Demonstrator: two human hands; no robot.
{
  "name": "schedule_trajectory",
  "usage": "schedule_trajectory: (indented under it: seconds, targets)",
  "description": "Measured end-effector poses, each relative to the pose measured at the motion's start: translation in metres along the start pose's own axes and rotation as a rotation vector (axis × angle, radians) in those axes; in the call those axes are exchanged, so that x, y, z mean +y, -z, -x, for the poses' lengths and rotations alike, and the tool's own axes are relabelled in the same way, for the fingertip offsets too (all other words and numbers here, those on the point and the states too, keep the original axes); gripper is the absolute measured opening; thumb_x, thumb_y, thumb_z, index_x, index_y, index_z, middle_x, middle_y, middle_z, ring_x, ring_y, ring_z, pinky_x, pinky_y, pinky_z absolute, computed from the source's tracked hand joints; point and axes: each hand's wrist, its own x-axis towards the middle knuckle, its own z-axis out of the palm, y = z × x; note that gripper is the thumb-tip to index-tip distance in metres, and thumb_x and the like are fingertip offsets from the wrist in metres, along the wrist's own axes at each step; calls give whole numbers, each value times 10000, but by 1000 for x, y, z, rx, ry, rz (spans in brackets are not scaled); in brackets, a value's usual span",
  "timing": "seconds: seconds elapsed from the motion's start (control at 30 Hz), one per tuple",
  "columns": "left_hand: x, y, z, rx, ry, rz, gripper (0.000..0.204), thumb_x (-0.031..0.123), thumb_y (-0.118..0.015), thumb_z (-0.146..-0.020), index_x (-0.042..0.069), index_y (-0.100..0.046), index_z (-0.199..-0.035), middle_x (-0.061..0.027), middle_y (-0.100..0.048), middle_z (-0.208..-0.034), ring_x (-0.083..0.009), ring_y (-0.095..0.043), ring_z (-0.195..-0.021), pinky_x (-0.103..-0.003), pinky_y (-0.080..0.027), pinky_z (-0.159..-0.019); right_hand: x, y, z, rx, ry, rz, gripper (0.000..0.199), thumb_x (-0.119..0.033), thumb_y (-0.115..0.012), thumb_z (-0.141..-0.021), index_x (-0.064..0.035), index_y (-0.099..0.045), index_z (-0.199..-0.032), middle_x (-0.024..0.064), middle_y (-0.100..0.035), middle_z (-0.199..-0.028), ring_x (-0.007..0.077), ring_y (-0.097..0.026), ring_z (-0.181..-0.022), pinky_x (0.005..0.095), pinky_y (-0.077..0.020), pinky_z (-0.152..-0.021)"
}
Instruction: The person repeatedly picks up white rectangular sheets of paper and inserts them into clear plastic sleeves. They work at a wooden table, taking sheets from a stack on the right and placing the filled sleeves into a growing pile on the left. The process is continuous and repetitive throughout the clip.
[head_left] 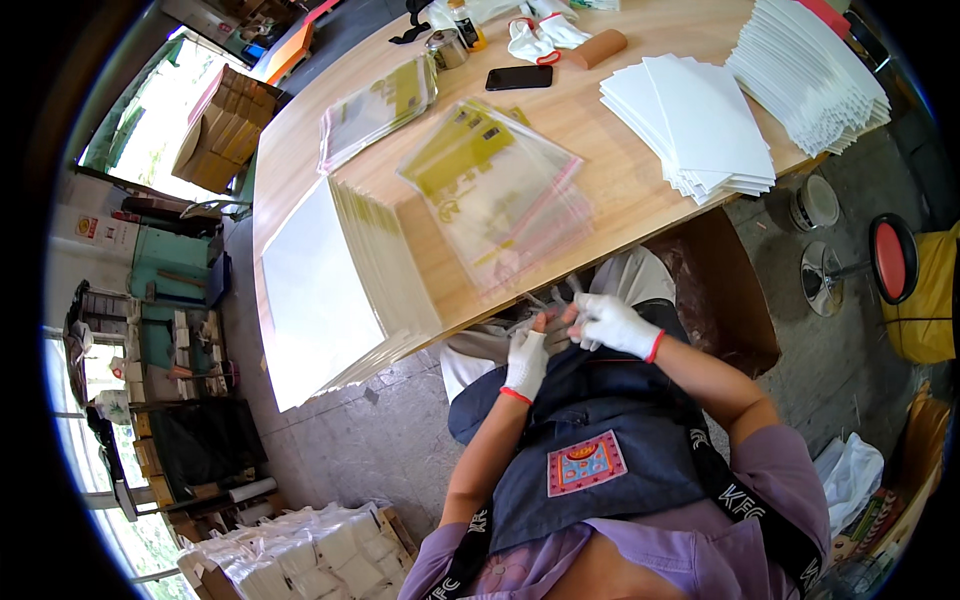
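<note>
Both my hands are over my lap, just below the table's near edge, in white gloves with red cuffs and some bare fingertips. My left hand (527,360) is closed, its fingertips near those of the other hand. My right hand (615,326) is curled, thumb and fingers drawn together. Thin whitish, see-through material shows around the fingertips, too blurred to name. Beyond the hands, clear plastic bags (490,170) with yellow-green print lie fanned on the table (610,205). To their left is a tall stack of large white sheets (318,290) in clear sleeves.
Another bag pile (375,110) lies farther back. White cards (690,125) and a larger white stack (805,75) fill the table's right. A black phone (519,77), white gloves (545,38) and a jar (446,48) sit behind. An open cardboard box (735,300) stands beside my legs.
</note>
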Motion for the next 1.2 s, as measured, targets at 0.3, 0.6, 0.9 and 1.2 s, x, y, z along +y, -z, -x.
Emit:
schedule_trajectory:
  seconds: [0.3, 0.6, 0.9, 1.2]
  targets:
    - [27, -44, 34, -340, 91, -492, 603, 465, -460, -922, -35, -474, -1258, -135, -562, -1207, -187, -572, -1046, -285, -450, -869, 49, 140, 24, 297, 36, -296, 119, -102, -520, -837, -16, -553, -911, 89, -621, -814, 215, -628, -772, 351, -500, -663]
    - [39, -11, 43, -160, 127, -686, 387, 310, -492, -934, -56, -600, -999, -145, -665, -910, -163, -641, -769, -267, -516, -711, 58, 160, 79, 559, 10, 782, 276, -293, -620, -768, -92, -612, -957, 140, -648, -914, 328, -608, -883, 403, -472, -720]
    - [27, -23, 38, -195, 137, -714, 380, 307, -473, -946, -46, -612, -979, -130, -671, -895, -152, -642, -764, -255, -510, -690, 26, 108, 20, 444, 94, 320, 95, -101, -563, -784, -53, -608, -853, 87, -632, -760, 179, -586, -677, 304, -466, -614]
    - [15, -35, 36, -318, 153, -838, 345, 281, -482, -943, -39, -608, -964, -91, -663, -875, -117, -610, -772, -236, -491, -700, 3, 8, -32, -304, -116, -233, 300, -134, -624, -823, -18, -570, -1093, 34, -632, -769, 93, -583, -658, 216, -441, -509]
